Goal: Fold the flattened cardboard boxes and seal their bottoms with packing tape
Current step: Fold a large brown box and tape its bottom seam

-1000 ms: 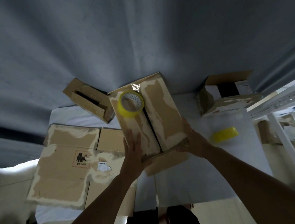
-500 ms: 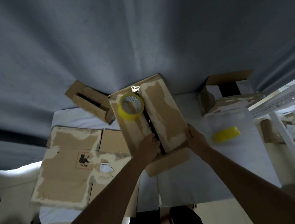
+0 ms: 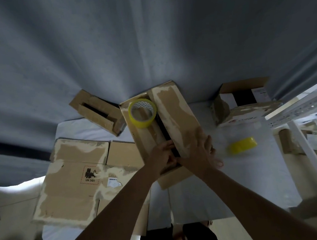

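Curtain (image 3: pixel 147 44): we face a grey drape that fills the whole upper view and hides whatever lies behind the table.
Table (image 3: pixel 208 196): white top; its near edge is bare between our arms, and its left side is covered.
Flattened boxes (image 3: pixel 73 184): a stack lies on the left, one bearing a UN 3481 label; we cannot tell how many sheets are in it.
Box in work (image 3: pixel 174 118): it stands at table centre, bottom up, two long flaps nearly shut with a dark gap between them; a lower flap sticks out under our wrists.
Open box (image 3: pixel 244 101): far right, against the curtain, well apart from our hands.
Small carton (image 3: pixel 97 113): far left of the box in work, just beside it.
White rack (image 3: pixel 309 145): right edge, cut off by the frame.
Right hand (image 3: pixel 200 152): fingers straight, pressing flat on the right flap.
Left hand (image 3: pixel 162 155): fingers curled at the gap's near end; what they pinch is hidden from us.
Tape roll (image 3: pixel 142 112): yellow, resting on the left flap's far end.
Second tape roll (image 3: pixel 242 145): yellow, blurred, on the bare table right of our hands.
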